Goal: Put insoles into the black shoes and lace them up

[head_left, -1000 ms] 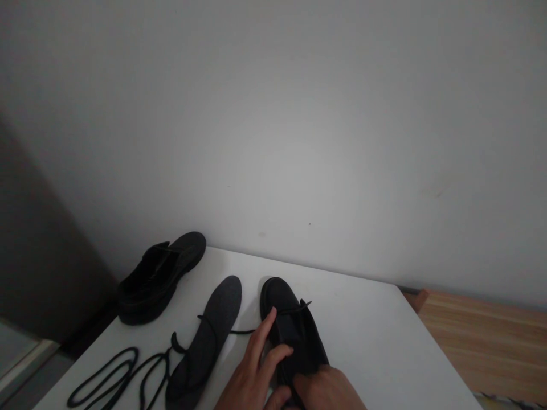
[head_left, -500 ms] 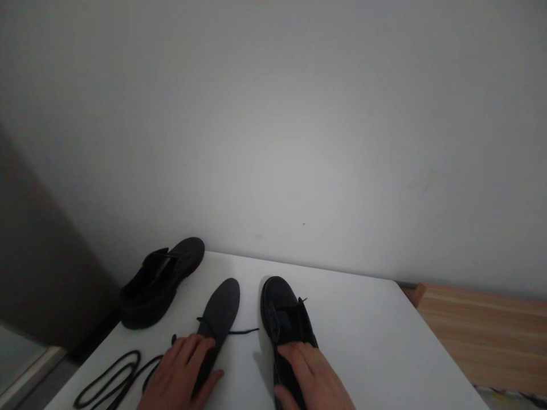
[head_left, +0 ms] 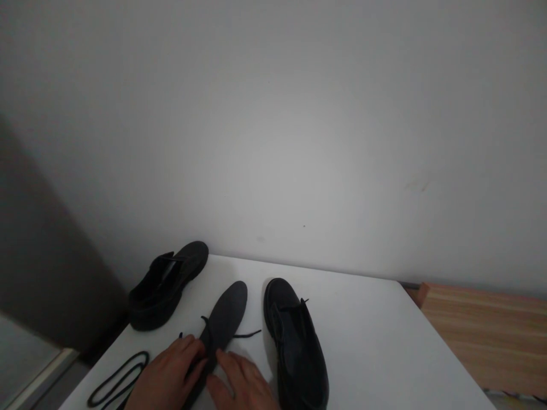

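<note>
A dark grey insole (head_left: 226, 313) lies on the white table (head_left: 376, 341) between two black shoes. My left hand (head_left: 164, 378) rests on the insole's near left side, fingers bent over its edge. My right hand (head_left: 241, 384) lies flat on the near right side of the insole, fingers stretched out. Just right of my right hand stands a black shoe (head_left: 294, 341) with its toe pointing away, untouched. A thin black lace (head_left: 239, 334) crosses the insole toward that shoe.
A second black shoe (head_left: 166, 285) sits at the table's far left corner by the wall. A loose black lace (head_left: 119, 378) lies looped at the left front. A wooden surface (head_left: 482, 336) adjoins the table on the right.
My right hand has left the near shoe and moved left onto the insole. My left hand went from the shoe to the insole a second ago and stays there.
</note>
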`<state>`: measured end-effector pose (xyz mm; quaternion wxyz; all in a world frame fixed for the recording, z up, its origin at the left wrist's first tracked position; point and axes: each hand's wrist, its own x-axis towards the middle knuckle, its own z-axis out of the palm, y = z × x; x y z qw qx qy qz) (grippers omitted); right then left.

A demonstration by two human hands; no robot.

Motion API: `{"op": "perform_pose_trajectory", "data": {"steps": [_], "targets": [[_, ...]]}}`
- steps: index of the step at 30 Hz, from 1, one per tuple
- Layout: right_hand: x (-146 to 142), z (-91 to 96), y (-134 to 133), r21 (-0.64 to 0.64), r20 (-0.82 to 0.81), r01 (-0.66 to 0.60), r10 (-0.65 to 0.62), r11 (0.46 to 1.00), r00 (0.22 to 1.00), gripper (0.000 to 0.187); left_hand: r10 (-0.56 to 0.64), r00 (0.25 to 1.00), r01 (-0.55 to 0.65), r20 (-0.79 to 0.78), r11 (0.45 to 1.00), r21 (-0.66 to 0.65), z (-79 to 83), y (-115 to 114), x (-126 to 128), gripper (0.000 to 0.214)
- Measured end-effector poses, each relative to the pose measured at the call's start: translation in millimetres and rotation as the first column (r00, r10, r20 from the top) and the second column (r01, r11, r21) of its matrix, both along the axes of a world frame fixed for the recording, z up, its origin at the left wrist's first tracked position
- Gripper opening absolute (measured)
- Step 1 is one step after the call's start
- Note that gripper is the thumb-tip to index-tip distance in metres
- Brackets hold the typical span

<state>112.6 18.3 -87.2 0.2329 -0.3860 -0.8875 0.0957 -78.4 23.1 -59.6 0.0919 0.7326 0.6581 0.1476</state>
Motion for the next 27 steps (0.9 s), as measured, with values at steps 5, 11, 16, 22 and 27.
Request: {"op": "perform_pose_trajectory", "data": {"steps": [5, 11, 16, 22, 27], "targets": [[-10.5, 4.8, 8.9, -0.245, 0.111, -0.086, 0.116, 0.966, 0.987, 0.067, 0.026, 1.000, -0.026, -0.015, 0.999, -0.025, 2.7, 3.8, -6.2, 0.024], [-13.9, 5.2, 10.1, -0.258, 0.110, -0.101, 0.133, 0.961, 0.985, 0.060, 0.010, 0.989, 0.005, 0.146, 0.995, -0.104, 2.1, 5.0, -0.8, 0.025], [-11.4, 8.2, 8.6, -0.249, 0.096, -0.095, 0.123, 0.964, 0.988, 0.062, 0.045, 0.964, -0.043, 0.263, 0.999, -0.015, 24.5, 9.6, 4.4, 0.015], [-10.8, 16.2, 5.7, -0.251, 0.111, -0.109, 0.140, 0.962, 0.984, 0.056, 0.144, 0.804, -0.343, 0.578, 0.905, 0.252, 94.3, 17.9, -12.8, 0.026], [-17.1, 22.0, 2.6, -0.262, 0.142, -0.133, 0.174, 0.956, 0.975, 0.057, 0.100, 0.598, -0.575, 0.795, 0.745, 0.339, 151.5, 14.7, -8.7, 0.019]]}}
